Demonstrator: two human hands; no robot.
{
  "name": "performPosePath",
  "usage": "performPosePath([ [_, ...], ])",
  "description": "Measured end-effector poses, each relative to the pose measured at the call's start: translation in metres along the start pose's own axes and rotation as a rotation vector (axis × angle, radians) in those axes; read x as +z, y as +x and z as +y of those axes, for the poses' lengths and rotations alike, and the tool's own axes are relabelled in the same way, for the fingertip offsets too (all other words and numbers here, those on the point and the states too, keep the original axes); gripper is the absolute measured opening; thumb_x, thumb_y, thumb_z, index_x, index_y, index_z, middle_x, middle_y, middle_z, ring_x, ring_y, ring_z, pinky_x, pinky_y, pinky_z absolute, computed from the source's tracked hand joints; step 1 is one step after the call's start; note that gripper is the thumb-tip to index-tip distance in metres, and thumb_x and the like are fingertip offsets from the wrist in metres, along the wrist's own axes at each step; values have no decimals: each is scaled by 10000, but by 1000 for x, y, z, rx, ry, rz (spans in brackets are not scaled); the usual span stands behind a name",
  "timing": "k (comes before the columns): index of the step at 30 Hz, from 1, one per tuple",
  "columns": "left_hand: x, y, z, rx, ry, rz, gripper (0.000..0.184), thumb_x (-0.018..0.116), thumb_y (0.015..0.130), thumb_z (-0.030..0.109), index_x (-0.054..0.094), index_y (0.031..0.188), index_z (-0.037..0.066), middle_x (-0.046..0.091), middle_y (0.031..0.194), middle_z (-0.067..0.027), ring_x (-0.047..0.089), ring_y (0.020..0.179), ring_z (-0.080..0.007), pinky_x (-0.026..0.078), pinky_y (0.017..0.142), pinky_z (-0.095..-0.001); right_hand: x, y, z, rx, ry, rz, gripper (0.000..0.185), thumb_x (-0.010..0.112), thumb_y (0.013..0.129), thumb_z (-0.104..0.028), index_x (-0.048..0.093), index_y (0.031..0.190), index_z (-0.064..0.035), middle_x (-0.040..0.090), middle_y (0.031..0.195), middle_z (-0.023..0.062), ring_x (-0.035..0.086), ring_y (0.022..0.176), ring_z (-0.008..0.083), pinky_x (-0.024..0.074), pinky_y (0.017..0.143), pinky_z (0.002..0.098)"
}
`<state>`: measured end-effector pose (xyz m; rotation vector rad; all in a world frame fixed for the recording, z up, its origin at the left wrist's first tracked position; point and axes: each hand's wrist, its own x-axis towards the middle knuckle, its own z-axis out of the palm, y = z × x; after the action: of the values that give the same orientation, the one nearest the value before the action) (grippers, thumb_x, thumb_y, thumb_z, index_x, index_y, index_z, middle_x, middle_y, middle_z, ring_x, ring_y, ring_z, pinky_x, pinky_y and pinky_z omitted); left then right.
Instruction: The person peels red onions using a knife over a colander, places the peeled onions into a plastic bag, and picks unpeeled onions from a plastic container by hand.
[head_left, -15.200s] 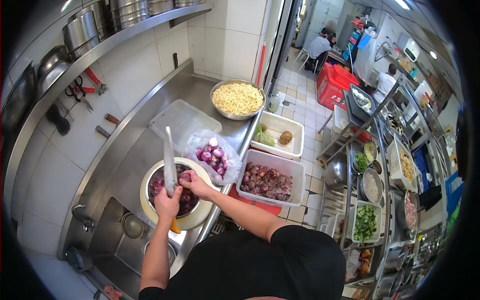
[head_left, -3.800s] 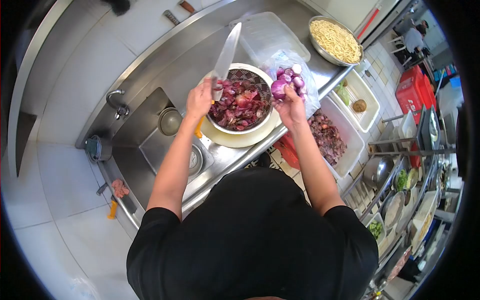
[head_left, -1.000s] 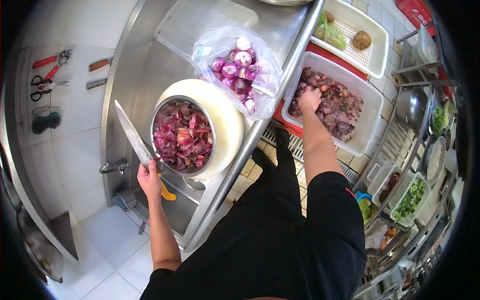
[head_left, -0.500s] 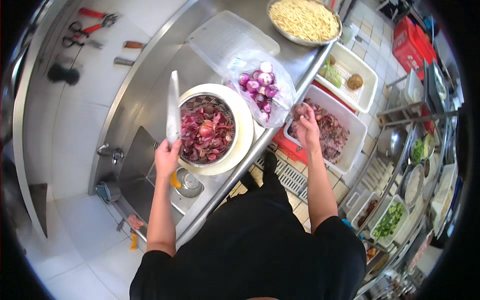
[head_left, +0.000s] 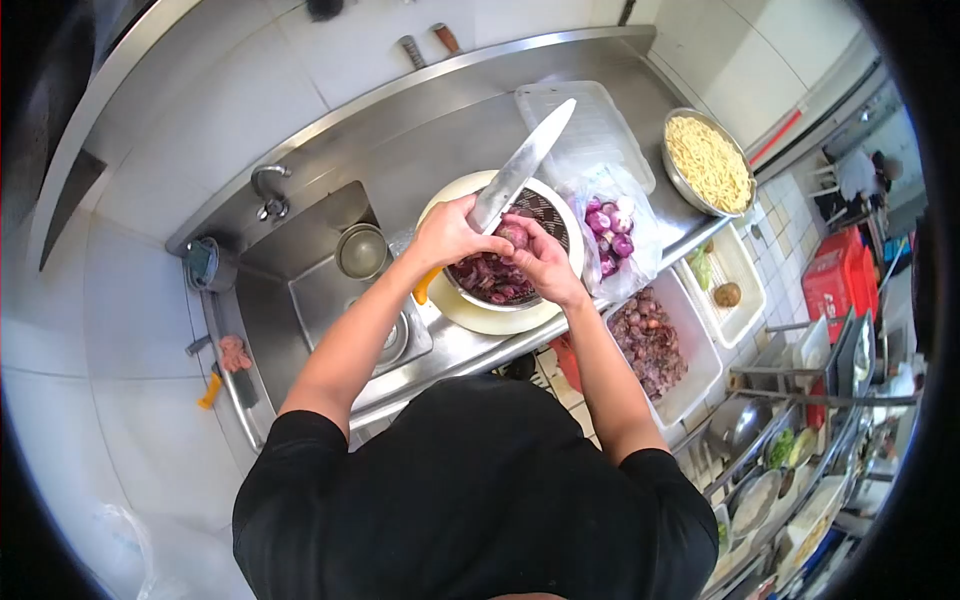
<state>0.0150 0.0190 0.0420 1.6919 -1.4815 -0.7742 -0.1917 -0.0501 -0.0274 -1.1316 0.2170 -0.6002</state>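
Observation:
My left hand (head_left: 450, 235) is wrapped round a large kitchen knife (head_left: 530, 160); its broad blade slants up to the right and its yellow handle shows below the hand. In my right hand (head_left: 550, 265) is a red onion (head_left: 514, 236), held close to the knife with my left thumb near it. Both hands are over a metal colander (head_left: 548, 216) of dark red onion skins (head_left: 490, 282). The colander sits on a round, pale board (head_left: 478, 318). Just right of it, a clear plastic bag (head_left: 645, 240) holds several peeled purple onions (head_left: 612, 225).
A sink (head_left: 310, 300) with a tap (head_left: 270, 192) lies to the left. A white tub (head_left: 700, 385) of onions and skins stands below the counter's edge. Further right are a white basket (head_left: 745, 325) and a bowl of noodles (head_left: 710, 165). A clear lid (head_left: 590, 125) lies behind.
My right hand has moved from the white tub to above the colander, bringing the onion. My left hand has brought the knife in beside it. The view has turned and shifted left.

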Motion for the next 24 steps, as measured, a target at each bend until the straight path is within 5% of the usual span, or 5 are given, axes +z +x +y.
performPosePath([
  [2,-5,-3,-3,38,0,21,687,951,551,562,652,813,2,610,646,-73,590,596,-184,479,596,-346,9,3,-1,65,-109,-3,545,614,999,-49,356,1478,-29,549,1335,83,525,1251,167,411,1097,319],
  [6,-15,-7,6,-33,263,14,791,859,555,705,705,920,20,690,714,-140,692,679,-303,527,655,-402,28,7,-5,5,-321,8,517,563,977,37,343,1439,-34,549,1245,73,539,1166,164,426,1049,309],
  [12,0,-15,7,-88,195,108,850,788,584,803,702,898,17,690,702,-145,703,681,-314,537,653,-420,40,5,-12,-136,-683,149,526,506,943,100,339,1423,-38,527,1168,83,538,1075,177,434,987,290],
  [18,13,-13,9,4,141,219,734,851,622,697,648,772,8,636,631,-94,632,581,-234,500,576,-383,42,3,8,-312,-753,309,567,511,870,144,334,1395,24,508,1171,164,565,1046,246,472,970,359],
  [24,20,-14,13,-25,114,207,840,745,650,805,693,899,5,690,701,-166,699,687,-360,541,651,-432,44,8,14,-421,-807,396,566,528,868,142,327,1384,27,532,1144,180,595,1013,292,490,950,383],
])
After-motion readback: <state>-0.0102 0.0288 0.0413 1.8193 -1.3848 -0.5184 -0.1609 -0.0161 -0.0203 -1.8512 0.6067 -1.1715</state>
